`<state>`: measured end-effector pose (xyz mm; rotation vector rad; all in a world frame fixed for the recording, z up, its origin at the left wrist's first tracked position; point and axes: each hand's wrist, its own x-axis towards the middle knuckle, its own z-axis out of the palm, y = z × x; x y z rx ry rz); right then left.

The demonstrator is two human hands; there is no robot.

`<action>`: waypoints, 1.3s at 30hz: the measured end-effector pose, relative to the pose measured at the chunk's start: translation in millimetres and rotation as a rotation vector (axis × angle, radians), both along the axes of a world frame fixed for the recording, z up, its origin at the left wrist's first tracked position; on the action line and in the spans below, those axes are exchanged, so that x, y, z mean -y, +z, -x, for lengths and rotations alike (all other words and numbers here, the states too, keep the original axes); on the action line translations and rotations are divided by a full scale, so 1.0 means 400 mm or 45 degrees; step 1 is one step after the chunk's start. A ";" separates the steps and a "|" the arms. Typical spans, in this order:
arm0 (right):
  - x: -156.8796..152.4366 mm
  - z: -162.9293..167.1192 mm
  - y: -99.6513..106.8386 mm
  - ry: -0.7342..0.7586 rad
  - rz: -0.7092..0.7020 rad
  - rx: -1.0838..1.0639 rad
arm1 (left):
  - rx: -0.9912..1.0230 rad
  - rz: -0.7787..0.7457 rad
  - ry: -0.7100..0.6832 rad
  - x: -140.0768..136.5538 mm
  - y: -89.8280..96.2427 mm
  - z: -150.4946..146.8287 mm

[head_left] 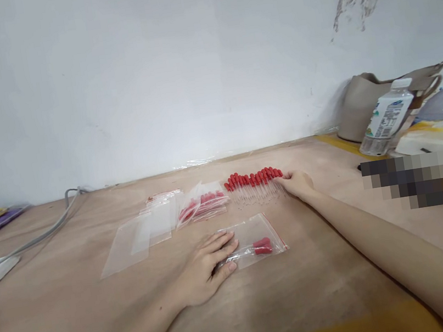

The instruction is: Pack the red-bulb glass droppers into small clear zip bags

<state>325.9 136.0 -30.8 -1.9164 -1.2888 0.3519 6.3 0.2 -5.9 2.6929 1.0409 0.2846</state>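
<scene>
Resting on the clear bag (250,229) on the worktop (307,292), your left hand (203,266) lies loosely spread (red-topped droppers (263,246) inside). Your right hand (299,183), fingers curled, meets the dropper row (253,180) at right; can't tell if gripping.

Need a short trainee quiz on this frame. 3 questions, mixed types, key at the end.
1. Multiple choice: how does the left hand stand to the clear bag nearest the person?
A) apart from it, in the air
B) resting on top of it
C) holding it up off the table

2. True or false: the right hand is at the right end of the row of red-topped pieces.

3. Fill in: the labelled bottle on the right side of the picture has a ____ cap.

Key: 1. B; 2. True; 3. white
</scene>
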 end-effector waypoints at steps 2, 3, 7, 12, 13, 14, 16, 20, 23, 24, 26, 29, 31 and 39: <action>-0.003 -0.002 -0.004 -0.004 -0.020 -0.042 | 0.016 -0.005 0.000 0.000 -0.002 0.000; -0.004 -0.003 -0.006 -0.004 -0.037 -0.071 | 0.024 -0.007 0.000 0.000 -0.002 0.000; 0.001 -0.004 -0.011 0.017 -0.196 -0.219 | 0.044 -0.006 -0.002 0.003 0.000 0.000; 0.063 0.022 -0.024 0.107 -0.433 -0.446 | 0.063 -0.003 -0.008 0.003 0.001 0.001; 0.086 0.032 -0.026 0.164 -0.466 -0.534 | 0.057 -0.003 -0.006 0.003 0.001 0.000; 0.112 0.044 -0.028 0.237 -0.491 -0.635 | 0.049 -0.001 -0.003 0.003 0.002 0.000; 0.165 0.069 -0.026 0.362 -0.503 -0.806 | 0.039 0.007 0.004 0.003 0.004 -0.001; 0.241 0.108 -0.008 0.522 -0.418 -0.990 | 0.036 0.006 0.005 0.004 0.005 -0.002; 0.256 0.121 0.006 0.550 -0.354 -1.063 | 0.029 -0.005 0.001 0.005 0.004 -0.002; 0.257 0.123 0.008 0.557 -0.333 -1.080 | 0.033 -0.008 -0.002 0.005 0.004 -0.002; 0.258 0.126 0.008 0.608 -0.267 -1.127 | 0.057 -0.014 -0.004 0.007 0.005 -0.002; 0.263 0.127 0.002 0.768 -0.125 -1.246 | 0.088 -0.026 0.001 0.008 0.006 -0.002; 0.267 0.121 0.000 0.862 -0.059 -1.284 | 0.080 -0.026 0.012 0.009 0.006 -0.002; 0.264 0.063 0.014 1.171 0.260 -0.755 | 0.098 -0.013 0.016 0.012 0.009 -0.003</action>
